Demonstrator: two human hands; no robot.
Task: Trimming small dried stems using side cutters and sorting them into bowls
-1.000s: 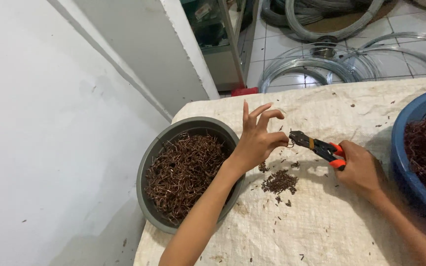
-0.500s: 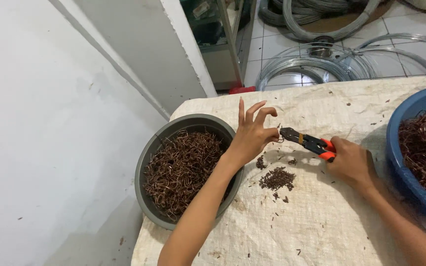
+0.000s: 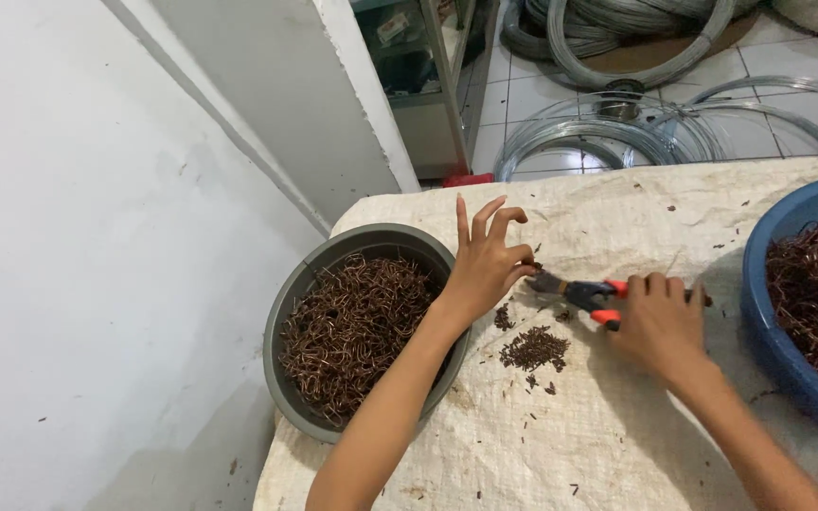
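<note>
My right hand [image 3: 660, 320] grips red-and-black handled cutting pliers [image 3: 579, 291], jaws pointing left. My left hand [image 3: 487, 260] pinches a small piece of brown wire at the plier jaws with thumb and forefinger, the other fingers spread upward. Below the jaws lies a small pile of dark wire clippings [image 3: 534, 348] on the white woven sack cloth [image 3: 617, 435]. Under my left forearm stands a grey round basin [image 3: 307, 284] full of brown bent wire pieces. A blue basin [image 3: 771, 322] with more brown wire sits at the right edge.
Coils of grey steel wire [image 3: 617, 132] lie on the tiled floor beyond the table. A white wall [image 3: 97, 237] and a white post [image 3: 352, 104] stand at the left, with a glass-fronted cabinet [image 3: 409, 76] behind.
The view has shifted slightly; both hands and the pliers sit a little lower and left in the frame. The clipping pile stays beneath the jaws.
</note>
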